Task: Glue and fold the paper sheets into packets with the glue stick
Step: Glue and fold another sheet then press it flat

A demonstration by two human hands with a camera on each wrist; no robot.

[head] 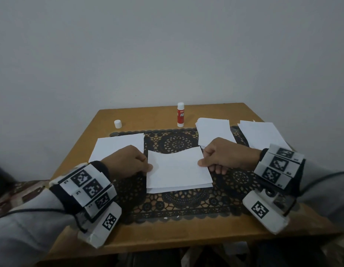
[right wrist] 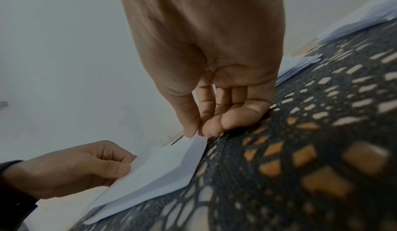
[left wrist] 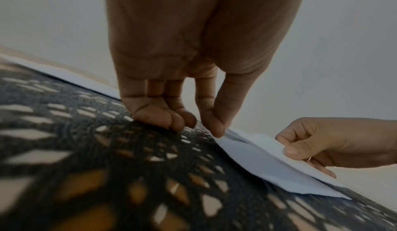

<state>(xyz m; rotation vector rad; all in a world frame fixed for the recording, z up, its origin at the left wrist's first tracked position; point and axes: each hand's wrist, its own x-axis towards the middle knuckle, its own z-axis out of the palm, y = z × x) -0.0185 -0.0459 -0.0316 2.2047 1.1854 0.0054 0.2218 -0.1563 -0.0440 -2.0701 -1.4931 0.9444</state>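
A: Where's the folded white paper sheet [head: 178,168]?

B: Centre of the black lace mat [head: 186,205]. Left hand [head: 127,163] pinches its nine o'clock edge, right hand [head: 223,156] its three o'clock edge.

A: Handling?

B: Light, floppy, creases easily, I'd guess; hold the edges.

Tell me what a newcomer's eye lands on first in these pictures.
First, the white folded sheet at the middle of the black lace mat, pinched at its side edges by the left hand and the right hand. Next, the red-and-white glue stick standing upright near the table's far edge, uncapped, with its white cap apart to its left. More white paper stacks lie at far right.
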